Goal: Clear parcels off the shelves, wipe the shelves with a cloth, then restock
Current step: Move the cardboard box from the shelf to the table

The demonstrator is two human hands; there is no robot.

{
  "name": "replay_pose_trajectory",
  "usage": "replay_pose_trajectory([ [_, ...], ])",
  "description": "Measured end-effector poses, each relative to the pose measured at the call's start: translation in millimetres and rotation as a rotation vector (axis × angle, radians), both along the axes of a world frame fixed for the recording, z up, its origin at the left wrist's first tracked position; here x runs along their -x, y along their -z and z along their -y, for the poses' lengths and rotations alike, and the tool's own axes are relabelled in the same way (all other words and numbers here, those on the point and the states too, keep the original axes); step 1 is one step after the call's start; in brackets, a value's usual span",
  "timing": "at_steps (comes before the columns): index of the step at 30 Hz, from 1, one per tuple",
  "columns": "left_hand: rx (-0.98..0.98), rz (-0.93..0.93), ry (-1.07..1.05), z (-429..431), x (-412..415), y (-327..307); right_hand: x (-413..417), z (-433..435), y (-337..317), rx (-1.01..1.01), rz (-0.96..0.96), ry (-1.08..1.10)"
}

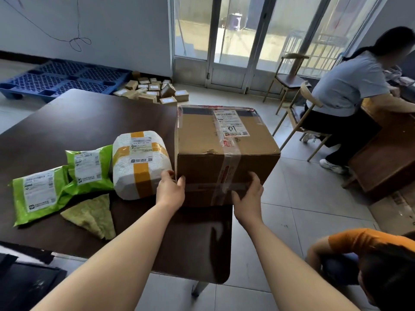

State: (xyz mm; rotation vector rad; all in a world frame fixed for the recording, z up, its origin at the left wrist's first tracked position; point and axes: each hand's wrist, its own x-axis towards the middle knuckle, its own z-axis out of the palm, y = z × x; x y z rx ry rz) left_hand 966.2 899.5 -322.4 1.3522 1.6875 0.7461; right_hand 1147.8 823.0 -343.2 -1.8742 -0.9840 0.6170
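Note:
A large taped cardboard box with a white label marked "01" rests on the right end of the dark table, overhanging its edge. My left hand grips the box's near left corner, and my right hand presses against its near face at the lower right. Left of the box lies a white foam-wrapped parcel with yellow tape. Two green mailer bags lie further left. A folded yellow-green cloth sits on the table in front of them.
A person in an orange top crouches at the lower right, close to the table. Another person sits on a chair at a wooden desk on the right. Several small boxes and a blue pallet lie on the floor behind.

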Motion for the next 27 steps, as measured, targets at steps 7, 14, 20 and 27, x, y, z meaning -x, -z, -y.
replay_pose_trajectory([
  [7, 0.015, -0.100, 0.007, 15.5, 70.6, 2.9, 52.2, -0.5, -6.3, 0.042, 0.063, -0.085],
  [14, 0.108, -0.222, -0.118, 20.1, 187.2, 17.7, 157.1, -23.8, -1.4, 0.098, 0.108, -0.325],
  [20, 0.220, -0.278, -0.197, 5.0, 267.1, 36.5, 236.5, -56.8, 20.7, 0.218, 0.044, -0.403],
  [27, 0.321, -0.267, -0.215, -20.1, 308.9, 74.0, 291.9, -91.0, 60.4, 0.390, -0.010, -0.436],
])
